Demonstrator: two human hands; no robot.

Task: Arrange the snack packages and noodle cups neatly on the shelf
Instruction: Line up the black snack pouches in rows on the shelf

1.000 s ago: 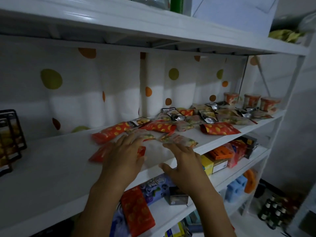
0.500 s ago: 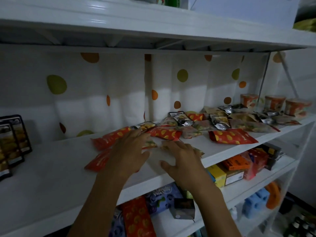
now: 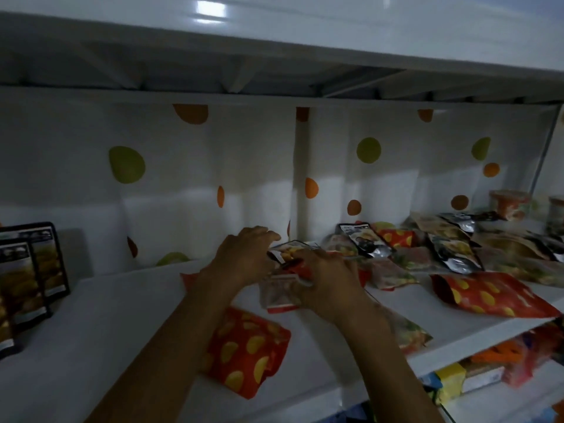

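at 6 o'clock a red foil pouch with yellow ovals [image 3: 244, 352] lies on the white shelf board [image 3: 91, 331]. beyond it, left hand [image 3: 244, 257] and right hand [image 3: 323, 279] both curl round a stack of glossy snack packets [image 3: 280, 297], apparently squaring it; next, probably stand it leftward. orange noodle cups [image 3: 508, 204] sit at 2 o'clock.

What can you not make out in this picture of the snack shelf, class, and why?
Head view throughout:
Number of packets in the stack that the right hand grips: both hands cover it.
Whether the left hand grips or merely touches the stack: its fingers hide the contact.
Second noodle cup: cut off by the right edge.
Printing on the dark packets: blurred, dim, partly cut by the left edge.
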